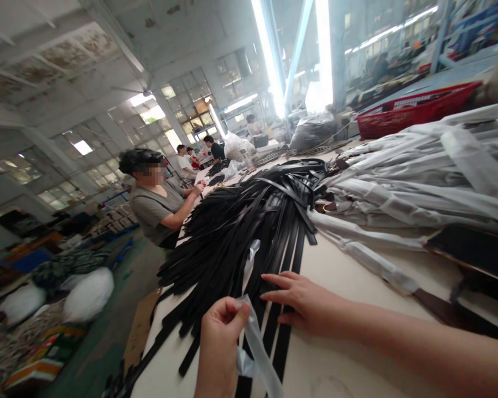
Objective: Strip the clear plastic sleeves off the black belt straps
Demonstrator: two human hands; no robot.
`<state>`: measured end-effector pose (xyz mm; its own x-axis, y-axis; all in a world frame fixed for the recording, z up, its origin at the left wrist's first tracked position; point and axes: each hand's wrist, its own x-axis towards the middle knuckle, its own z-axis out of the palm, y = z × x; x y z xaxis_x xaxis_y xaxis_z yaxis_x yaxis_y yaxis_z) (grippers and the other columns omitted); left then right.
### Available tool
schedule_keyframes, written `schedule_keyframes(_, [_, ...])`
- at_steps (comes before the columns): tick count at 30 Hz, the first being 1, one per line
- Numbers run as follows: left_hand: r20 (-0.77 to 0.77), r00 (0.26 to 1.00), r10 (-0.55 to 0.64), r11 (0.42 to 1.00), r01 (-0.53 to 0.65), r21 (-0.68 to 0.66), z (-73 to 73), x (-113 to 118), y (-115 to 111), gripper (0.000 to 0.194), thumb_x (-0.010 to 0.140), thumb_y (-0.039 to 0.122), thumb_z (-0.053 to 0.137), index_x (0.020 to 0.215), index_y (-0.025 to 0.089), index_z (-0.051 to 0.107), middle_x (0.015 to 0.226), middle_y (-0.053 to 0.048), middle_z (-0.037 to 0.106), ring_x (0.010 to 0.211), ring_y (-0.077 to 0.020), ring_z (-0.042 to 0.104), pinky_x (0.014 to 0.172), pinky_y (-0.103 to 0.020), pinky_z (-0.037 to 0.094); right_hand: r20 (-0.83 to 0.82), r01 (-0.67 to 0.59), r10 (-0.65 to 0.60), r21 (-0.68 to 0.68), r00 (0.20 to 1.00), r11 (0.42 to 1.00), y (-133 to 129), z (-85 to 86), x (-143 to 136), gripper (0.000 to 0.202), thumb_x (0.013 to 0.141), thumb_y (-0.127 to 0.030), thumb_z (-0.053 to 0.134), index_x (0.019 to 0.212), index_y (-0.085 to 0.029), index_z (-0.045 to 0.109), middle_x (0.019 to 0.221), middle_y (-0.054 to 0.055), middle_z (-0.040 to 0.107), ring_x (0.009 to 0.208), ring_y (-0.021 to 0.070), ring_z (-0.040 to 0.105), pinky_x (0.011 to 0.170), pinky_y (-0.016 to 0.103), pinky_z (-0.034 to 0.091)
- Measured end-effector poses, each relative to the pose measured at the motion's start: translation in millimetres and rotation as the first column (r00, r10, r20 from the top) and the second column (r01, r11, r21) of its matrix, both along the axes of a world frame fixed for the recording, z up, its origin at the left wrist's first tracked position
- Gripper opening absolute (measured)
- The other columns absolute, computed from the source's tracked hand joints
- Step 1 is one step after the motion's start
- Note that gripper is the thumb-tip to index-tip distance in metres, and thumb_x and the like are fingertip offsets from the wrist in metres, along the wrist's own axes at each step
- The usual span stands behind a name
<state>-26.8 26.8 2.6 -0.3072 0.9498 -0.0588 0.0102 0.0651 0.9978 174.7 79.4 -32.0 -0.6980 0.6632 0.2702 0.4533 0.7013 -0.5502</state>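
Note:
My left hand pinches a thin whitish plastic strip between thumb and fingers, near the front of the table. One end of the strip trails down toward the bottom edge, and another piece reaches up over the black straps. Beside it, my right hand lies with fingers spread over the black straps, touching or just above them; nothing shows in its grasp. The straps are long, flat and heaped in a large pile along the table, with several loose ends pointing toward me.
Straps wrapped in white film are heaped at the right. Behind them stands a red basket. A dark flat board-like object lies at right on the pale table. A co-worker stands at the table's left side, near white sacks.

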Motion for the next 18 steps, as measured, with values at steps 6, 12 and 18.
schedule_keyframes(6, [0.043,0.999,0.029,0.998,-0.026,-0.063,-0.9,-0.6,4.1,0.043,0.049,0.047,0.085,0.065,0.012,0.066,0.059,-0.001,0.06,0.056,-0.0099,0.049,0.055,-0.019,0.036,-0.091,0.022,-0.019,0.032,0.996,0.999,10.2,-0.3,-1.7,0.04,0.083,-0.014,0.055,0.122,-0.016,0.061,0.122,0.011,0.062,0.111,0.0254,0.055,0.097,0.038,0.044])
schedule_keyframes(12, [0.027,0.999,0.043,0.997,-0.041,-0.061,-2.8,-2.6,3.9,0.043,0.053,0.049,0.084,0.062,0.013,0.063,0.057,0.002,0.057,0.055,-0.0082,0.046,0.053,-0.018,0.036,-0.293,0.155,-0.139,0.032,0.946,0.987,10.7,5.7,7.4,0.021,0.087,-0.011,0.046,0.083,-0.017,0.066,0.084,0.007,0.068,0.08,0.0188,0.061,0.075,0.029,0.047])
schedule_keyframes(18, [-0.053,0.998,-0.038,0.997,0.034,-0.063,4.0,-1.2,0.4,0.042,0.058,0.048,0.082,0.061,0.013,0.058,0.055,0.004,0.051,0.054,-0.0072,0.041,0.051,-0.017,0.033,-0.402,-0.12,0.138,0.07,0.905,0.99,-38.5,34.3,8.2,0.019,0.091,-0.017,0.043,0.089,-0.019,0.062,0.084,0.005,0.065,0.073,0.014,0.059,0.067,0.022,0.044])
